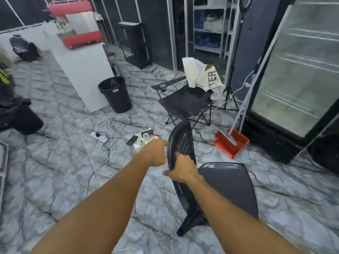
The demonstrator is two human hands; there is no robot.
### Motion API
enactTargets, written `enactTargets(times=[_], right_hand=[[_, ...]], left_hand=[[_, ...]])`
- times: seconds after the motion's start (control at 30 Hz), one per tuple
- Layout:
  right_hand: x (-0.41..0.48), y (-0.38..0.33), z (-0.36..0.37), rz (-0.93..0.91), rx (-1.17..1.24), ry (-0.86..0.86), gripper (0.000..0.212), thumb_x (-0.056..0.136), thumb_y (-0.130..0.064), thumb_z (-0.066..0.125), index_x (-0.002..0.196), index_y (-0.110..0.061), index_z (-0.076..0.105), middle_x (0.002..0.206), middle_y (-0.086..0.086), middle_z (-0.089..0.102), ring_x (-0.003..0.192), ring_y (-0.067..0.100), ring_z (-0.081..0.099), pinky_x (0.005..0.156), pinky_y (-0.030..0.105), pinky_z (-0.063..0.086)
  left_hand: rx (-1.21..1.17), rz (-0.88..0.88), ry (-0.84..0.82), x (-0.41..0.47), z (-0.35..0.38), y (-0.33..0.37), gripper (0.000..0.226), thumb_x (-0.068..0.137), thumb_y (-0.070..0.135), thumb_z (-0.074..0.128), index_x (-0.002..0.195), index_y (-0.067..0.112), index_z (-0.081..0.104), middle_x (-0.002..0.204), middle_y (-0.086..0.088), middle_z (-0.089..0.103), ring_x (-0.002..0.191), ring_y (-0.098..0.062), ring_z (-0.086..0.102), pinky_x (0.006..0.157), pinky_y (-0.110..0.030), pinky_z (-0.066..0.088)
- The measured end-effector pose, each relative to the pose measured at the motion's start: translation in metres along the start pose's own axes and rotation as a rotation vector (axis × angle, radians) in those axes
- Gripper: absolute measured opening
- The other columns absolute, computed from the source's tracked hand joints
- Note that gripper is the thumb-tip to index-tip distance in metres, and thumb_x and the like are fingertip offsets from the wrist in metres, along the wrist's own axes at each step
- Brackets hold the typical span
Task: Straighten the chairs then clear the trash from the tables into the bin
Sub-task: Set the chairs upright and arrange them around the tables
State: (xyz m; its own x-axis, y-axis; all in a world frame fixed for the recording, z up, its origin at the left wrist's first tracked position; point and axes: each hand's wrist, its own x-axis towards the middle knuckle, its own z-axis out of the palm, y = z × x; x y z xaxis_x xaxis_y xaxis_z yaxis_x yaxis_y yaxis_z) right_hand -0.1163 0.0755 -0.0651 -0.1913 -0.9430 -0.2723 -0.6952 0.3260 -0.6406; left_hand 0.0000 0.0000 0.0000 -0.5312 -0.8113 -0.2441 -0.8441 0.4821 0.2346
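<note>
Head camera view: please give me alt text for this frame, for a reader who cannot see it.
Both hands, left hand and right hand, grip the backrest of a black plastic chair on a grey marble-patterned floor. Behind it stand a black folding camp chair draped with a white garment, a black round bin and a red dustpan.

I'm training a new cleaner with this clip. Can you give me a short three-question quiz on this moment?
1. True or false: both hands grip the black plastic chair.
2. What lies on the folding chair? A) white garment B) backpack C) broom
3. What stands in the red dustpan?

Key:
1. True: left hand and right hand hold its backrest.
2. A, the white garment.
3. A broom.
</note>
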Motion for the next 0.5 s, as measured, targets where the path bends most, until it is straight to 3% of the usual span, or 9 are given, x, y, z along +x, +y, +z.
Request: enactTargets(times=[0.07,0.2,0.27,0.33,0.43,0.5], right_hand=[[0.016,-0.003,0.019,0.094,-0.035,-0.023,0.074,0.062,-0.049,0.08,0.12,-0.013,0.05,0.111,0.008,0.06,0.104,0.031,0.061,0.079,0.037,0.054],[0.018,0.001,0.026,0.168,-0.048,-0.046,0.035,0.072,-0.018,0.065,0.104,-0.01,0.053,0.104,0.01,0.057,0.093,0.033,0.058,0.072,0.038,0.051],[0.01,0.012,0.01,0.162,-0.027,-0.035,0.019,0.073,-0.014,0.064,0.088,-0.012,0.053,0.087,0.006,0.052,0.078,0.029,0.054,0.062,0.033,0.044],[-0.005,0.035,-0.019,0.166,0.041,-0.056,0.015,0.07,-0.007,0.064,0.069,-0.015,0.051,0.068,0.005,0.051,0.061,0.025,0.051,0.051,0.03,0.04],[-0.047,0.081,-0.076,0.208,0.071,-0.047,0.008,0.064,-0.005,0.062,0.068,-0.011,0.06,0.061,0.013,0.057,0.054,0.028,0.054,0.048,0.034,0.039],[-0.072,0.111,-0.111,0.24,0.041,-0.046,0.023,0.059,-0.008,0.058,0.08,-0.012,0.067,0.07,0.016,0.066,0.063,0.029,0.062,0.052,0.039,0.047]], left_hand=[[0.041,0.092,-0.046,0.027,0.005,-0.018,0.061,0.075,0.007,0.062,0.133,0.023,0.057,0.127,-0.007,0.061,0.117,-0.028,0.057,0.09,-0.043,0.054],[0.214,0.262,-0.13,0.073,0.012,-0.031,0.076,0.075,0.009,0.067,0.146,0.021,0.043,0.141,-0.011,0.046,0.133,-0.031,0.041,0.103,-0.045,0.045],[0.341,0.345,-0.115,0.087,0.018,-0.026,0.084,0.076,0.017,0.073,0.15,0.027,0.036,0.159,-0.013,0.024,0.148,-0.031,0.019,0.116,-0.05,0.029],[0.427,0.457,-0.101,0.098,0.021,-0.008,0.086,0.078,0.027,0.078,0.151,0.032,0.032,0.165,-0.011,0.007,0.152,-0.028,0.001,0.121,-0.054,0.01],[0.49,0.704,-0.048,0.105,0.018,0.053,0.087,0.079,0.041,0.078,0.151,0.032,0.03,0.165,-0.011,0.011,0.152,-0.028,-0.002,0.121,-0.057,0.0],[0.474,0.826,-0.02,0.105,0.012,0.096,0.082,0.079,0.041,0.077,0.148,0.03,0.035,0.159,-0.012,0.024,0.151,-0.029,0.007,0.121,-0.058,0.003]])
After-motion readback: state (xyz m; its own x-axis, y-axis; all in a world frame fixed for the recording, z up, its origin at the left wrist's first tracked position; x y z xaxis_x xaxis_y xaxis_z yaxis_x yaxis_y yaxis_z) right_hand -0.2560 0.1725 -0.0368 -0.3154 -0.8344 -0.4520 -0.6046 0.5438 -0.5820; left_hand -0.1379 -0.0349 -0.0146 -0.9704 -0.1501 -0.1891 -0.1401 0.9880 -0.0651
